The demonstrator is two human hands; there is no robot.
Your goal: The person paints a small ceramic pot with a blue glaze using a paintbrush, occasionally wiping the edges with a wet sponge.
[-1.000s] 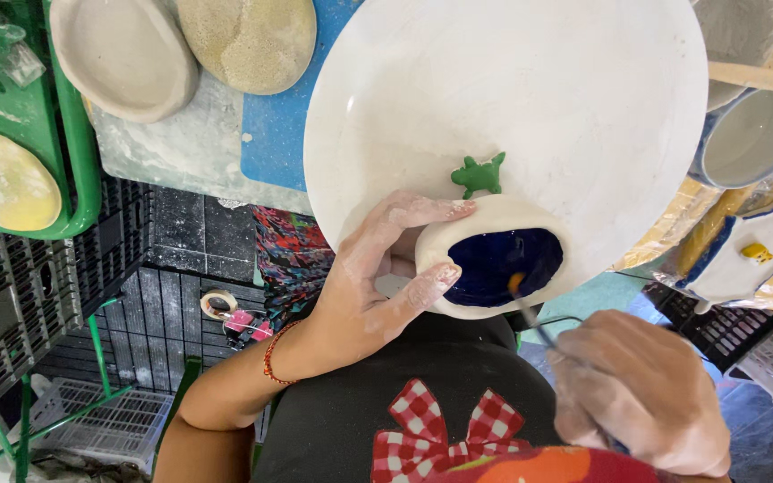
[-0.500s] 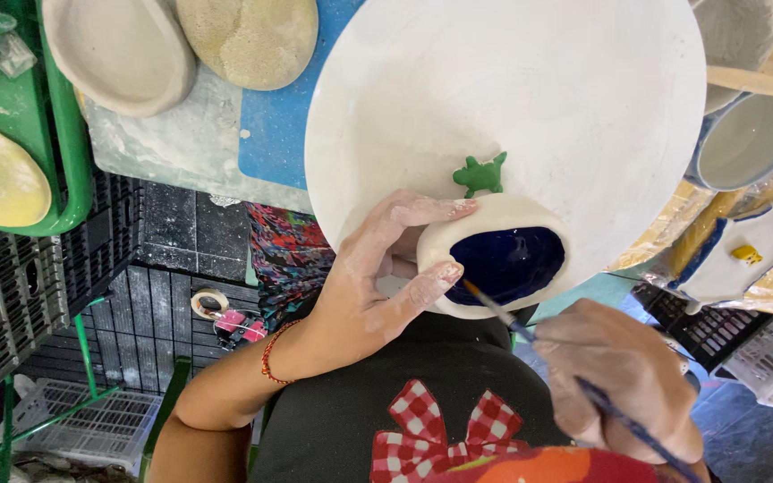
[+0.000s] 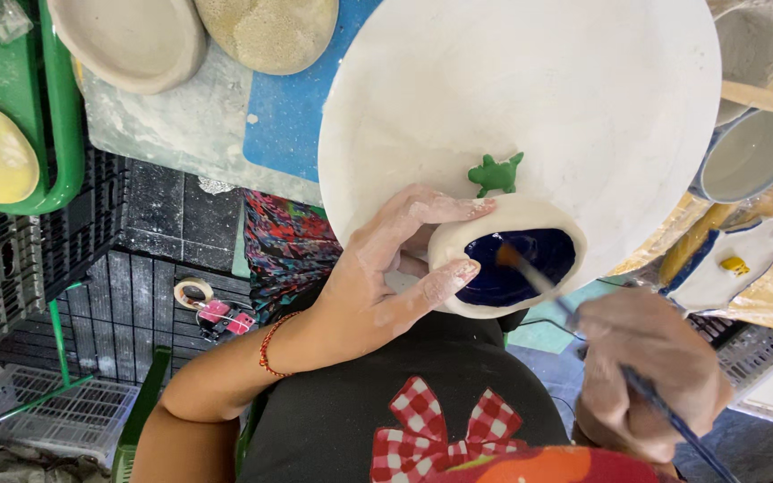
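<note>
Two hands at work on a small clay bowl [image 3: 507, 259], seen from above. Left hand [image 3: 378, 282], dusted with pale clay, grasping the bowl by its near rim, thumb and forefinger curled around the edge. Bowl pale outside, deep blue inside, tilted toward the camera and resting against the lower edge of a large white plate [image 3: 530, 107]. Right hand [image 3: 646, 367] clenched around a thin paintbrush [image 3: 574, 317], held like a pen, with the bristle tip inside the blue hollow (hand and brush both blurred). Small green turtle figure [image 3: 496, 173] sitting on the plate, just above the bowl's far rim. Red bracelet [image 3: 268, 344] on the left wrist. Black shirt with a red-and-white checked bow [image 3: 445, 429] below the hands. Further off: blue mat [image 3: 293, 116] under the plate, two pale oval dishes [image 3: 199, 31] at top left, green tray [image 3: 51, 107] at far left, grey bowl [image 3: 749, 152] at right, and black crates [image 3: 91, 268] below.
</note>
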